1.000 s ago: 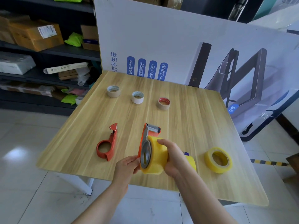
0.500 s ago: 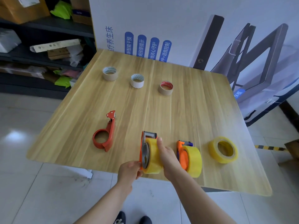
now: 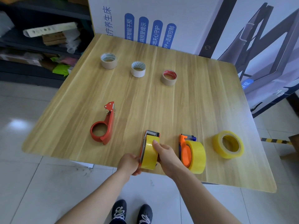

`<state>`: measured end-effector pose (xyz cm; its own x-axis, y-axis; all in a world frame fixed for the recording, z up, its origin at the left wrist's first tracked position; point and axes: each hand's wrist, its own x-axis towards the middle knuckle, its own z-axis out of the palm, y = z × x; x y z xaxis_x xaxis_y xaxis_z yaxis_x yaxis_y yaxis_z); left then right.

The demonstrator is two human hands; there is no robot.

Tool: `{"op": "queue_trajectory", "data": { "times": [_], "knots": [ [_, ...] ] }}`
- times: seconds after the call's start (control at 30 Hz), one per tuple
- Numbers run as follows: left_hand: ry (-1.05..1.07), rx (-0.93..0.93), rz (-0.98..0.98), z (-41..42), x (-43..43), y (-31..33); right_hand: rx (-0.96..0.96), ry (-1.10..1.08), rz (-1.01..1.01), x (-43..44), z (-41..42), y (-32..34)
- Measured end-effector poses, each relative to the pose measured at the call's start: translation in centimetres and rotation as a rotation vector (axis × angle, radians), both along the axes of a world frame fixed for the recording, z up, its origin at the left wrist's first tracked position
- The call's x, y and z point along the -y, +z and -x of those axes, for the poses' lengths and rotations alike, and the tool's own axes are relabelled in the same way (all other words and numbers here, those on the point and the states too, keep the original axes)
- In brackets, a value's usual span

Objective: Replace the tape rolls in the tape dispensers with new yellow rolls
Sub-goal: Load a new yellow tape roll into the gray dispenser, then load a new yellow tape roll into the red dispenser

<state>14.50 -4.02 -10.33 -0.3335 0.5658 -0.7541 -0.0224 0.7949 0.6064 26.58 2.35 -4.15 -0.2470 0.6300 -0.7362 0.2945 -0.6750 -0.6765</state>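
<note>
Wooden table (image 3: 178, 102) fills the view, seen from above by a person standing at its near edge. Judging by the layout, the job is about two thirds done: two dispensers carry yellow tape and one is bare. Just right of the right hand's fingers, a loaded orange dispenser (image 3: 192, 156) stands on the table. Between both hands is the held dispenser (image 3: 152, 134), with its yellow roll (image 3: 149, 152) on the hub. The right hand (image 3: 167, 156) curls round the roll, thumb on top, and the left hand (image 3: 129, 164) grips the dispenser's orange side plate. Well left of the left fingers and farther off lies an empty red dispenser (image 3: 103, 126), not yet filled. Well right of the right fingers lies a spare yellow roll (image 3: 228, 144), probably meant for it. Far beyond the fingertips, three used rolls (image 3: 138, 69) stand in a row. Compared with a second ago, the held dispenser has come down from mid-air to the table's near edge. The orange dispenser, then mostly hidden behind the hand, now shows fully.
</note>
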Motion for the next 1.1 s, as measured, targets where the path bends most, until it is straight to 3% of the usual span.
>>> {"op": "queue_trajectory", "data": {
  "times": [0.17,0.33,0.73,0.93,1.1],
  "knots": [
    [-0.420,-0.337,0.083,0.3,-0.5,0.9,0.049,0.051,-0.014,0.0,-0.3,-0.2],
    [-0.617,-0.544,0.142,0.4,-0.7,1.7,0.126,0.117,-0.081,0.5,-0.5,-0.3],
    [-0.835,-0.972,-0.129,1.4,-4.7,9.8,0.753,0.454,-0.798,-0.8,-2.8,4.9],
    [-1.012,-1.090,-0.266,-1.7,-7.5,12.3,0.985,0.478,-0.833,-2.4,-8.1,6.6],
    [-1.129,-1.147,-0.363,-6.2,-9.9,12.6,1.116,0.481,-0.714,-3.5,-13.5,6.6]
  ]
}}
